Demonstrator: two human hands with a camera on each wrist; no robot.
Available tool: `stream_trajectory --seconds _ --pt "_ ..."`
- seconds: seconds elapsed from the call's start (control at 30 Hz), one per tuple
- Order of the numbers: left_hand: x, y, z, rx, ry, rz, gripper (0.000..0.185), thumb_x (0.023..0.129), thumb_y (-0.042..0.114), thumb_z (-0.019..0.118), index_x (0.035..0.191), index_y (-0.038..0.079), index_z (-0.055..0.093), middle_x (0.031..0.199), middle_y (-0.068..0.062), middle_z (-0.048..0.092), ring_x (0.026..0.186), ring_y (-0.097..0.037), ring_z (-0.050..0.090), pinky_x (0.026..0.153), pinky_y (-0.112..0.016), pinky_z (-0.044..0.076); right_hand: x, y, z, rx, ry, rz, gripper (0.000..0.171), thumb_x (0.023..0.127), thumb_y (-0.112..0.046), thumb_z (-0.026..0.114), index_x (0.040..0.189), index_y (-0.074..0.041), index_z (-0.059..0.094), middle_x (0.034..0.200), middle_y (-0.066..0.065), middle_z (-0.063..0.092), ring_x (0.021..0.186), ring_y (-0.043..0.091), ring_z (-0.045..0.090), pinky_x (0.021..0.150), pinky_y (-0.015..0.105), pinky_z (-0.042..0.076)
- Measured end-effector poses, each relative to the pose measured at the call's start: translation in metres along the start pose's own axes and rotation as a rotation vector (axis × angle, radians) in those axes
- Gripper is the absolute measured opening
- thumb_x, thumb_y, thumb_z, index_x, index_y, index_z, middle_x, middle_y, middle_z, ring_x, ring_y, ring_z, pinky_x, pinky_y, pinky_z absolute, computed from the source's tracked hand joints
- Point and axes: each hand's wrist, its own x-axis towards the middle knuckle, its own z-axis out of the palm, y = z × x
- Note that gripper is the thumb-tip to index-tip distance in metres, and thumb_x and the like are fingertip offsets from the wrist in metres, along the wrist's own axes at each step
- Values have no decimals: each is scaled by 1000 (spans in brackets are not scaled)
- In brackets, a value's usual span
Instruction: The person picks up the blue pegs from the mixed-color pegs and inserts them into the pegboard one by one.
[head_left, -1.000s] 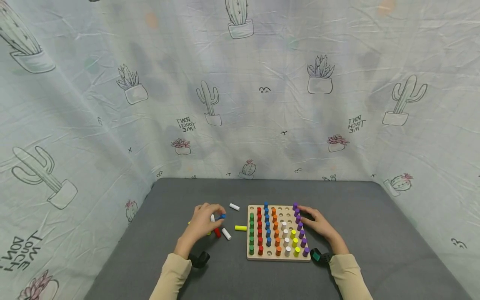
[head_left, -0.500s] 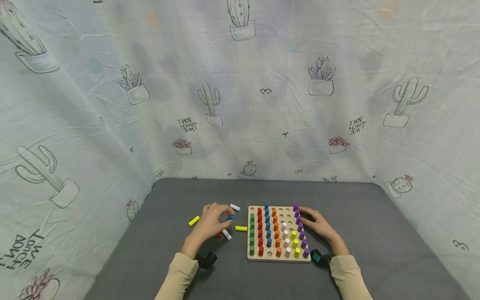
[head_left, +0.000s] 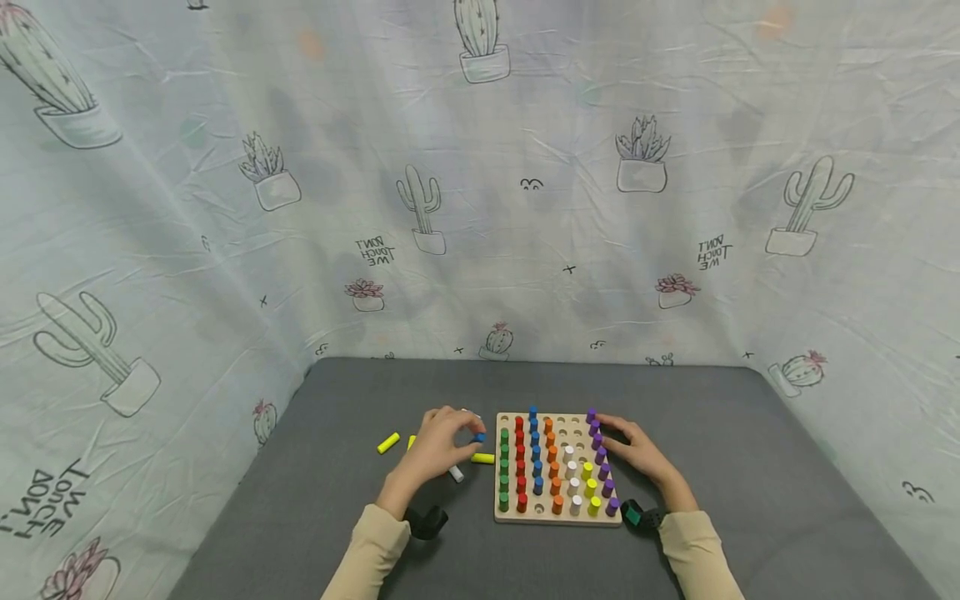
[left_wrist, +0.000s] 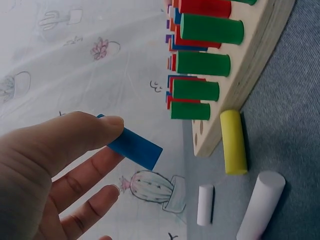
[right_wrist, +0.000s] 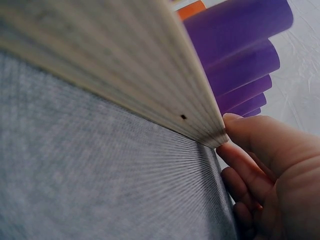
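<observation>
My left hand (head_left: 435, 446) pinches a blue peg (left_wrist: 135, 147) between thumb and index finger, just left of the wooden pegboard (head_left: 555, 518). The peg is tilted and off the table; the other fingers are spread loosely in the left wrist view. Columns of green, red, blue, orange, white, yellow and purple pegs stand upright in the board. A hole shows at the near end of the blue column, and more holes show at the far right. My right hand (head_left: 639, 450) grips the board's far right corner, thumb at the top edge, beside the purple pegs (right_wrist: 235, 40).
A loose yellow peg (left_wrist: 233, 142) lies against the board's left side. Two white pegs, one nearer (left_wrist: 262, 205) and one farther (left_wrist: 205, 205), lie on the grey table. Another yellow peg (head_left: 387, 442) lies left of the hand. A patterned curtain (head_left: 480, 208) hangs behind.
The left hand has moved right toward the board with the blue peg, uncovering yellow pegs behind it. The right hand has stayed at the board's corner.
</observation>
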Motion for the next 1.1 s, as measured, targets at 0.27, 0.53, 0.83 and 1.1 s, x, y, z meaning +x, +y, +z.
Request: stream_trajectory --seconds 0.27,0.53,0.83,1.1 --pt "4 6 4 7 -8 9 16 81 21 72 94 25 63 89 10 62 87 -18 52 97 -49 29 0 0 0 20 10 11 43 92 -16 57 132 -2 49 132 22 49 122 42 40 98 62 29" --pt "7 13 5 -17 -46 -8 18 80 21 73 95 21 63 90 5 64 92 -23 54 100 -51 26 -1 -1 1 13 20 39 43 91 -14 58 132 -4 49 133 21 48 123 40 39 97 63 28" --pt "7 17 7 -62 -65 -4 16 80 23 73 94 23 63 88 10 62 92 -22 54 97 -49 28 -5 -35 -2 20 16 25 41 91 -4 55 130 7 47 130 29 47 120 48 39 96 65 28" --pt "9 20 9 -96 -86 46 17 81 25 72 91 29 59 88 16 60 90 -21 55 95 -48 29 -7 -46 -4 22 13 36 42 90 -5 56 129 7 48 129 29 48 119 47 40 96 64 28"
